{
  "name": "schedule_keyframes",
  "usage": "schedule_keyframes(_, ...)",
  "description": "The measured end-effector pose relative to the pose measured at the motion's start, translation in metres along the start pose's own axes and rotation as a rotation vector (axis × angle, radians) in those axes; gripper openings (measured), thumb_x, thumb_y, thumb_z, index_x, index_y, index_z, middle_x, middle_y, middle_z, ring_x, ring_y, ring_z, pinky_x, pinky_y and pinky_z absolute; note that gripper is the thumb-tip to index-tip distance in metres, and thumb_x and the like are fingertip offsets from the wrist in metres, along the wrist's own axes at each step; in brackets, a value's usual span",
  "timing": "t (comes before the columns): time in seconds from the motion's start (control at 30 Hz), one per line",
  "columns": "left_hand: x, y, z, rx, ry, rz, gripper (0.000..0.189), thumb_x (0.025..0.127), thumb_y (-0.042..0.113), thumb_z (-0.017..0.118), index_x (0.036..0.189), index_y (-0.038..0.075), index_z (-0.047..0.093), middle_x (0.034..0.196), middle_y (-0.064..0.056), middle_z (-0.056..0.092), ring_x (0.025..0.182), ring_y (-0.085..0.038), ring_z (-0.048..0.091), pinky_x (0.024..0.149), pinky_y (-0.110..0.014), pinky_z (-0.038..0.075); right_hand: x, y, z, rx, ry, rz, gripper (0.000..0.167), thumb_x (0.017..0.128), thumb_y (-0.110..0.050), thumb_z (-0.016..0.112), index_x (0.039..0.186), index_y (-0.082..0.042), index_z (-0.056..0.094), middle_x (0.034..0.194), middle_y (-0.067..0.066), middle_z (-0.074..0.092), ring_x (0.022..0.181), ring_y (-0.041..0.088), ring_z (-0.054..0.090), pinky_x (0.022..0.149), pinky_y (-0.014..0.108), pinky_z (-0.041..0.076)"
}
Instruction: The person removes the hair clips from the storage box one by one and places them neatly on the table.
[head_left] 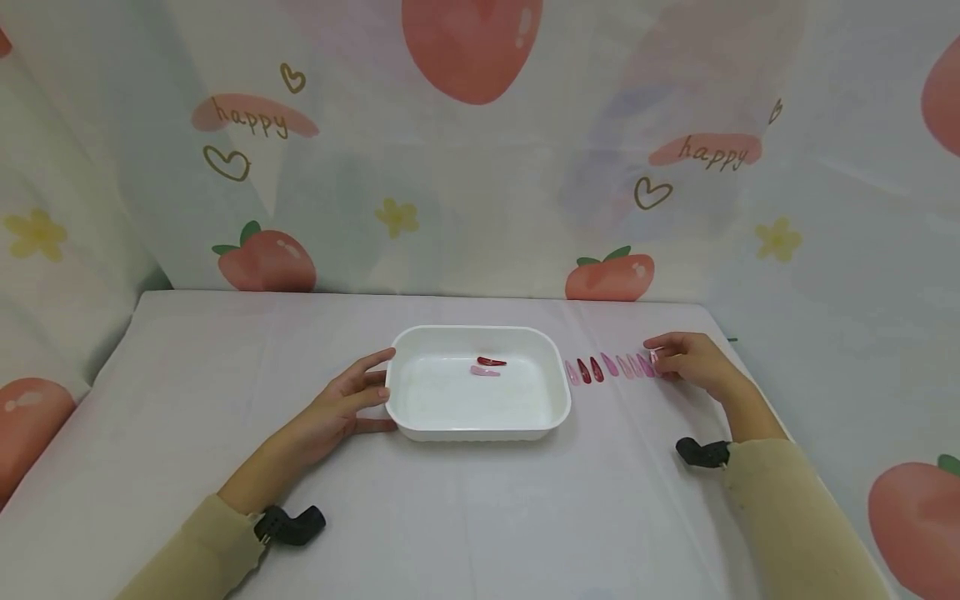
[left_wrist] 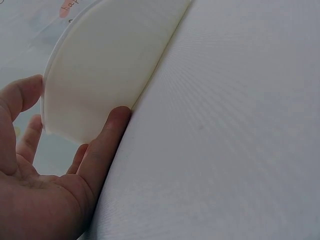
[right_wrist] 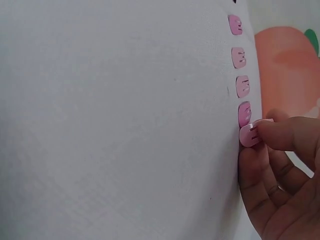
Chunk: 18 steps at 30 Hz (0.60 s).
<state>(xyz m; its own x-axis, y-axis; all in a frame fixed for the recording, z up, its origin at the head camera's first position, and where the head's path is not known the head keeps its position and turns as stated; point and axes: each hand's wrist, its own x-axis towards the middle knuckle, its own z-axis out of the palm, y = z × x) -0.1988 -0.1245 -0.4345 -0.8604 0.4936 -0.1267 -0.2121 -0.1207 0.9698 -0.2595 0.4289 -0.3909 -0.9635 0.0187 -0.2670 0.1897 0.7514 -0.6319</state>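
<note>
A white rectangular tray [head_left: 480, 434] stands mid-table with a red snap hair clip [head_left: 492, 362] and a pink hair clip [head_left: 484, 372] lying inside. My left hand [head_left: 333, 410] touches the tray's left end with spread fingers; in the left wrist view, fingertips meet the rim and lower wall of the tray [left_wrist: 100, 70]. At the right, my right hand [head_left: 693, 364] pinches a light pink hair clip [right_wrist: 249, 135] between thumb and fingers. This clip is beside the end of a row of pink and dark red clips, including a dark red clip [head_left: 597, 369].
The row of clips runs from the tray's right side toward my right hand, with a pale pink clip [head_left: 572, 372] closest to the tray. A white cloth [head_left: 480, 517] covers the table. Behind it hangs a fruit-printed curtain [head_left: 480, 183].
</note>
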Motion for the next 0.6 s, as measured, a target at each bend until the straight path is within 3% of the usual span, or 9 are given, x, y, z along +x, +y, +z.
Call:
schedule_keyframes(0.37,-0.001,0.001,0.001,0.003,-0.002,0.001,0.065,0.101,0.008,0.054,0.158,0.018,0.025,0.155,-0.019,0.030,0.128,-0.035,0.051,0.094,-0.056,0.054,0.008,0.003,0.000,-0.038,0.011,0.006,0.040,0.098,-0.011,0.060,0.136,-0.003,0.056,0.122,0.021,0.059,0.098,0.028,0.058,0.075,0.019,0.054)
schedule_keyframes(0.6,-0.001,0.001,0.001,0.003,-0.001,0.005,0.065,0.101,0.009,0.056,0.158,0.019,0.025,0.155,-0.019,0.031,0.128,-0.034,0.051,0.094,-0.056,0.054,-0.001,-0.016,0.002,-0.025,0.039,-0.031,0.042,0.100,-0.018,0.059,0.139,-0.007,0.054,0.127,0.020,0.058,0.108,0.031,0.056,0.083,0.027,0.055)
